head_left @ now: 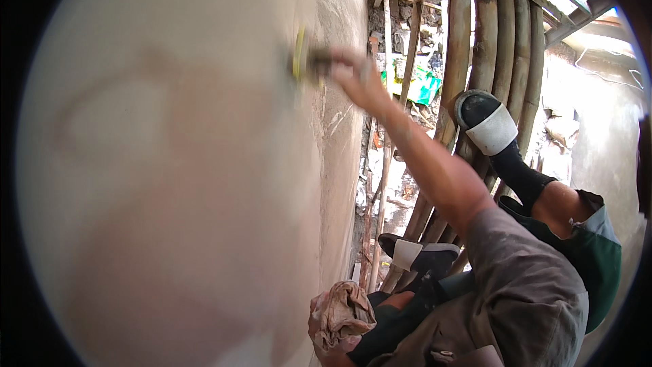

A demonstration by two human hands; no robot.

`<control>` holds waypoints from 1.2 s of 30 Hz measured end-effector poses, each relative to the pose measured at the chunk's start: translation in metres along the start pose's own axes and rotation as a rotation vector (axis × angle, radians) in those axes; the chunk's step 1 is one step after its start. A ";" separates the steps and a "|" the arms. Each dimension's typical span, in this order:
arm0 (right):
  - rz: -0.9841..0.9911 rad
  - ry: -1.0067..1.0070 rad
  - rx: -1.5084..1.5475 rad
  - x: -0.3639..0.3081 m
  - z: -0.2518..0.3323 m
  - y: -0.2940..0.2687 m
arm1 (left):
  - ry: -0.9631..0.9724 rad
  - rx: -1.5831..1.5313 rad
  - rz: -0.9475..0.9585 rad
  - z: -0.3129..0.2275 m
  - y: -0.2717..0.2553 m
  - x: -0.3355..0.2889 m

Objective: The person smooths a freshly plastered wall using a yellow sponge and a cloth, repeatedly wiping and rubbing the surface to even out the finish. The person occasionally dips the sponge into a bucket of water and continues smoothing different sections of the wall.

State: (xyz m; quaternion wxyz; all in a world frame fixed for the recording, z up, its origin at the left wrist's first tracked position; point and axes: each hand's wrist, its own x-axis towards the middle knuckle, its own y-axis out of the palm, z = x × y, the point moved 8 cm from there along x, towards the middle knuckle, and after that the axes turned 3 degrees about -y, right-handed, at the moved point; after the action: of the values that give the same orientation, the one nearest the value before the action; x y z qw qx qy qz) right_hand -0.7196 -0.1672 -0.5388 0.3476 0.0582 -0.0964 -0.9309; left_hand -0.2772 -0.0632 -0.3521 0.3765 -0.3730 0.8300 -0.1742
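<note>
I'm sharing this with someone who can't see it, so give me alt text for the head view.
A person's right hand, blurred, holds a yellow-edged tool at a grey-beige wall filling the left side. Crumpled tan material shows near the lower edge; to the right, black-socked feet in white-strapped sandals stand on bamboo poles.
</note>
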 end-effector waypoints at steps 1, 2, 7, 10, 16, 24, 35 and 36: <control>-0.075 0.083 0.158 0.028 -0.002 -0.015 | 0.008 -0.001 0.017 -0.002 0.002 0.002; -0.110 0.054 0.043 0.051 -0.004 -0.034 | 0.015 -0.001 0.032 -0.003 0.004 0.003; -0.259 0.020 0.018 -0.022 -0.004 0.054 | -0.008 0.007 -0.032 -0.001 -0.004 -0.006; -0.423 -0.007 -0.053 -0.014 0.017 0.060 | -0.022 -0.003 -0.035 0.001 -0.007 -0.014; -0.525 0.160 -0.132 0.046 -0.021 0.003 | -0.019 0.008 -0.012 -0.007 -0.002 -0.015; -0.594 0.258 -0.086 0.028 -0.047 0.004 | -0.014 0.007 0.004 -0.011 -0.002 -0.015; -0.167 0.609 0.145 -0.186 -0.024 0.104 | 0.145 0.207 0.032 -0.025 -0.001 0.030; -0.172 0.528 0.148 -0.176 -0.012 0.097 | 0.114 0.308 0.056 -0.022 0.001 0.033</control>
State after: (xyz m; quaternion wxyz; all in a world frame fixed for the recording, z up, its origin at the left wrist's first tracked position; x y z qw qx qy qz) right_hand -0.5242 -0.1248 -0.5221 0.2753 0.3316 -0.0651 -0.9000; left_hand -0.3083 -0.0872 -0.3547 0.3863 -0.2770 0.8236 -0.3094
